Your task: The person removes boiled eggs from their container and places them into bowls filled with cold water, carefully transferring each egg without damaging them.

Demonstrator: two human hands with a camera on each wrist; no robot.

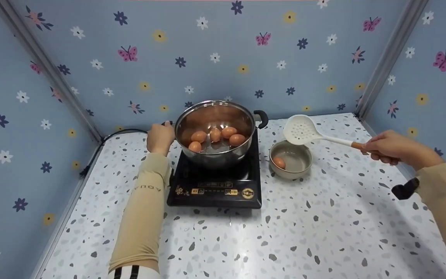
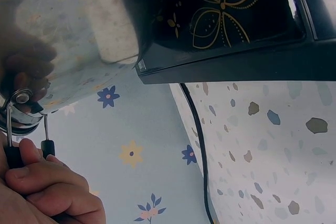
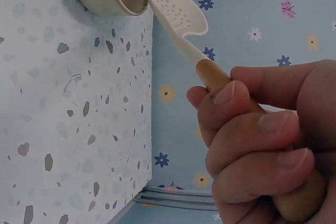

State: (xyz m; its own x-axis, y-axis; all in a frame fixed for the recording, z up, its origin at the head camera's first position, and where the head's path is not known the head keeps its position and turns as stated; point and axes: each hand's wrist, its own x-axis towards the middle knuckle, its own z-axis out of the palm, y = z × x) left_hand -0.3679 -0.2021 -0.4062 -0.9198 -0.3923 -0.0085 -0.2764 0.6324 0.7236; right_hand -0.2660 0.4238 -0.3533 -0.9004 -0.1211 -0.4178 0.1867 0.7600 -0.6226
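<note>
My left hand [image 1: 160, 138] grips the left handle [image 2: 14, 157] of a steel pot [image 1: 223, 158], fingers curled round its black grip. Several brown eggs [image 1: 215, 135] lie inside the pot, which stands on a black induction cooker [image 1: 215, 195]. In my right hand [image 1: 395, 148] is a white slotted skimmer [image 1: 301, 130], held by its wooden handle [image 3: 212, 75]. The skimmer's perforated head carries nothing and overlaps the far rim of a beige bowl [image 1: 290, 175] in the head view. One brown egg [image 1: 279, 162] rests in that bowl, at its left side.
A speckled white tabletop [image 1: 285, 236] lies under everything. Blue flowered panels [image 1: 215, 50] stand close behind the pot and at both sides. The pot's other black handle [image 1: 261, 119] sticks out to the right. A black cord [image 2: 198, 129] runs along the back left.
</note>
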